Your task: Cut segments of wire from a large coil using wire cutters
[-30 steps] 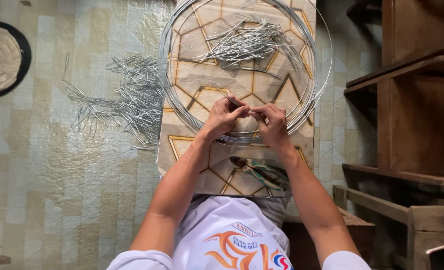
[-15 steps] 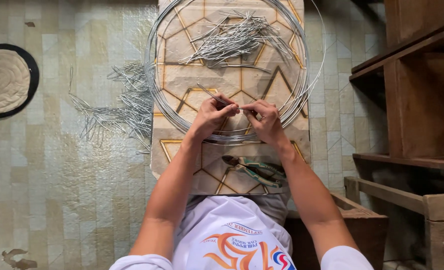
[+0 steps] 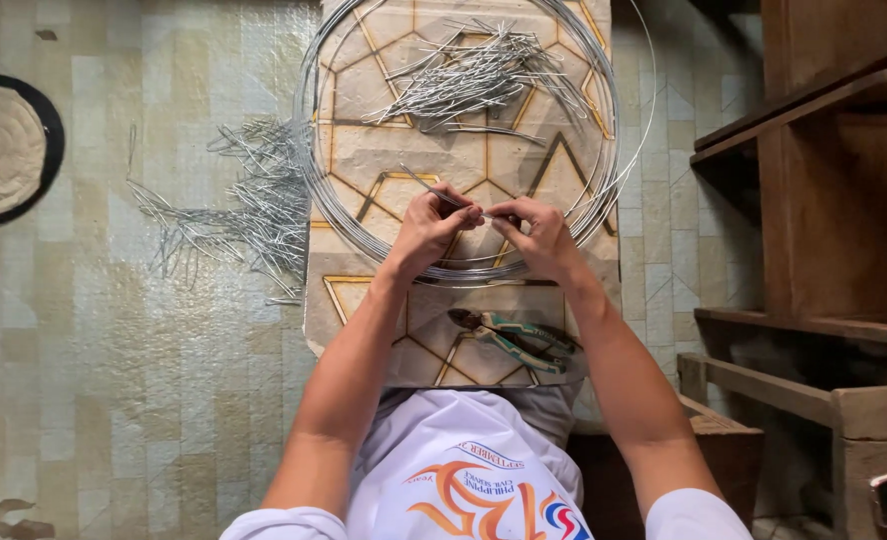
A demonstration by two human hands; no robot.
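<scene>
Here we look straight down at our two hands working over a patterned board (image 3: pixel 364 300) that lies on the tiled floor (image 3: pixel 114 380). Our left hand (image 3: pixel 426 228) pinches a short piece of wire (image 3: pixel 434 190), its fingers closed on it, with the free end slanting up and to the left. Our right hand (image 3: pixel 542 238) meets it from the other side, fingertips closed on the same wire, so both hands come together just above the near edge of a large coil of wire (image 3: pixel 604 130). The coil lies flat on the board as a wide ring of several silvery turns, and our hands rest right over its lower arc.

Inside the ring, towards the far side, sits a loose heap of cut wire pieces (image 3: pixel 479 75). A second, more scattered heap (image 3: pixel 234 205) spreads on the floor just left of the board, touching the coil's left edge. Between our forearms, on the near part of the board, lie pliers (image 3: pixel 509 335) with greenish handles. A round mat (image 3: pixel 4 150) with a dark rim lies well apart at the far left, and wooden shelving (image 3: pixel 824 200) stands along the right.
</scene>
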